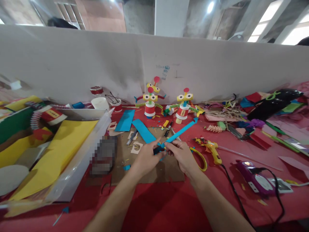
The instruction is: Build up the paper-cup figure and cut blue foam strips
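Observation:
Two blue paper strips come together at my fingertips in a V. The wider left strip [144, 130] slants away to the upper left, and the narrower right strip [181, 130] to the upper right. My left hand [147, 158] is closed with thumb and fingers pinching the strips where they meet. From the other side, my right hand [179, 155] pinches the same joint. Fingers partly hide how the strips overlap there. Beneath both hands lies a brown cardboard sheet [147, 175]. Yellow-handled scissors [202, 161] rest beside my right hand.
A yellow glue gun [212, 150] with a black cord lies right, near a purple power strip [256, 180]. Paper-cup figures [182, 111] stand at the back. A white box [72, 170] with yellow paper fills the left. A wide blue sheet [125, 120] and a utility knife [131, 138] lie behind my left hand.

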Available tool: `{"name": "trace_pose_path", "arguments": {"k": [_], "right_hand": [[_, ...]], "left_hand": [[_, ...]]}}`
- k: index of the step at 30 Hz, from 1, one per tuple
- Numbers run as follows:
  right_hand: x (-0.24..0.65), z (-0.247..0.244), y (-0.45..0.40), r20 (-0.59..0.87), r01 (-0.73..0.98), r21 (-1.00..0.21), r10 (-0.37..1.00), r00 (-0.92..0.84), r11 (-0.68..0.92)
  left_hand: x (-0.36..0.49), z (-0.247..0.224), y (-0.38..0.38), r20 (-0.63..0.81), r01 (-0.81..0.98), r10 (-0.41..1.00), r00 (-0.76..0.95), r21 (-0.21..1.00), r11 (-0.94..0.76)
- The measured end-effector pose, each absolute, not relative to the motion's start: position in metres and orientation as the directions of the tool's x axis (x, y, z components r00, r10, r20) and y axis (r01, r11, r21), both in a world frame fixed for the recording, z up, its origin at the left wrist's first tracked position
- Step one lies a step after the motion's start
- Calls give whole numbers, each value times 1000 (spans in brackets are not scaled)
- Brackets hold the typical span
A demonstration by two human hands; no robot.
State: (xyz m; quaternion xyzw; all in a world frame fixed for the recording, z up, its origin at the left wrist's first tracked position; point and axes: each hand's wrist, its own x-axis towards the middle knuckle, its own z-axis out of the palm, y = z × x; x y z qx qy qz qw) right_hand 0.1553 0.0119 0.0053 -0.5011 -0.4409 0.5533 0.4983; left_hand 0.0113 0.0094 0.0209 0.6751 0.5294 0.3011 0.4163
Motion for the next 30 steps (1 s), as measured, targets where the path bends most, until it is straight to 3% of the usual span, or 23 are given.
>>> {"name": "trace_pose_path", "arguments": {"k": [4, 7, 13, 19, 21, 22, 24, 26, 28, 30], "right_hand": [[156, 5, 12, -128, -94, -987, 992, 5, -127], [165, 6, 16, -140, -129, -983, 988, 66, -131], [191, 16, 27, -118, -317, -948, 957, 265, -28], [210, 17, 35, -49, -334, -934, 876, 479, 130], [213, 15, 35, 45, -184, -968, 838, 543, 171], [212, 14, 34, 114, -48, -986, 865, 489, 157], [203, 11, 27, 184, 320, -939, 970, 160, 126], [186, 6, 17, 81, 658, -727, 976, -200, 195], [166, 0, 6, 23, 867, -431, 963, -267, 250], [151, -5, 0, -5, 933, -224, 957, -289, 280]], "left_hand": [[10, 22, 11, -181, 278, 941, 285, 955, 100], [8, 28, 12, -263, 253, 913, 312, 949, 188], [-4, 36, 11, -349, 284, 853, 389, 926, 249], [-18, 36, 14, -352, 260, 840, 412, 929, 262], [-26, 38, 17, -293, 249, 907, 302, 943, 222], [-30, 40, 19, -260, 224, 936, 238, 952, 208], [-38, 44, 21, -210, 114, 965, 161, 975, 193], [-44, 47, 22, -191, -38, 969, 159, 979, 200], [-47, 48, 23, -201, -162, 966, 162, 960, 227], [-48, 47, 23, -232, -249, 961, 150, 932, 264]]}}
